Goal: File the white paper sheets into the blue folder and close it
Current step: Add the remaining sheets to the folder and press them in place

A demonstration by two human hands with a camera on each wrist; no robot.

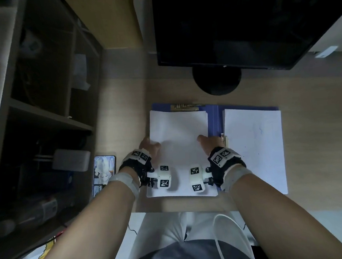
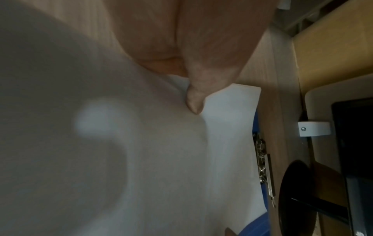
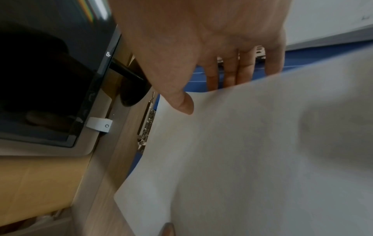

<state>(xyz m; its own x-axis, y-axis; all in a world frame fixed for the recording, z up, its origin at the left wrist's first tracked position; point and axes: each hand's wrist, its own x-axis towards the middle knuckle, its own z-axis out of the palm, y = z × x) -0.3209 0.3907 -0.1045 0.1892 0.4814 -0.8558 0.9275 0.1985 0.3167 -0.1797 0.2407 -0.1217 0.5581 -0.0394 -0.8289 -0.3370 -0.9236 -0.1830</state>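
Observation:
The blue folder (image 1: pixel 213 118) lies open on the desk, a metal clip (image 1: pixel 184 107) at the top of its left half. A stack of white sheets (image 1: pixel 178 133) lies on that left half. My left hand (image 1: pixel 149 146) pinches the stack's left edge, thumb (image 2: pixel 194 102) on top. My right hand (image 1: pixel 207 140) holds the stack's right edge, thumb (image 3: pixel 181 102) on the paper and fingers (image 3: pixel 230 71) underneath over the blue spine. A second pile of white paper (image 1: pixel 254 147) covers the folder's right half. A small side clip (image 1: pixel 223 137) sits by the spine.
A black monitor (image 1: pixel 239 23) on a round stand (image 1: pixel 217 79) stands just behind the folder. A phone (image 1: pixel 104 172) lies left of the sheets. Dark shelving (image 1: pixel 39 118) fills the left side. The desk's front edge (image 1: pixel 183 207) runs just below the paper.

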